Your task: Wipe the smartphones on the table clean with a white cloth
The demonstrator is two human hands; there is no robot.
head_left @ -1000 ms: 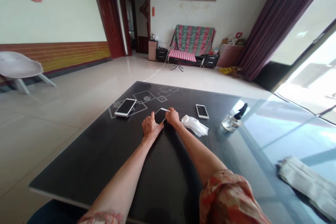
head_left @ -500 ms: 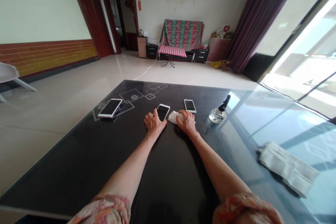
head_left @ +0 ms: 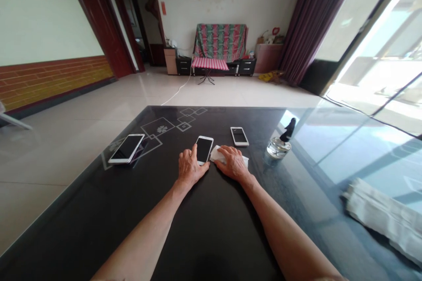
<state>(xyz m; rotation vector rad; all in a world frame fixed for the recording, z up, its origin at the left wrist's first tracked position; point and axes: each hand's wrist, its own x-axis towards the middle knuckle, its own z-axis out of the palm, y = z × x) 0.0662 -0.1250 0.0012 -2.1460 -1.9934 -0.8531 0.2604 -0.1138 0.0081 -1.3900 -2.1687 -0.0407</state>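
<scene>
A white-framed smartphone (head_left: 204, 148) with a dark screen lies face up on the black table. My left hand (head_left: 190, 166) grips its lower end, fingers along the left edge and thumb at the bottom right corner. Just right of it, my right hand (head_left: 233, 162) is closed over a white cloth or tissue (head_left: 216, 154), pressed on the tabletop; the fingertips are partly hidden. Beyond that hand lies a smaller white phone (head_left: 239, 136). A clear glass bottle (head_left: 278, 148) with a black spray top stands further right.
On the table (head_left: 99, 224), a larger white phone or small tablet (head_left: 127, 148) lies at left, apparently on something thin. A folded greyish cloth (head_left: 384, 215) rests at right. Behind the table are a red-striped small table (head_left: 210, 63) and a cabinet with a patterned cover.
The view has shifted, so the table and its items look nearer and spread wider. My left hand stays on the smartphone; my right hand, still on the white cloth, sits slightly closer to the phone.
</scene>
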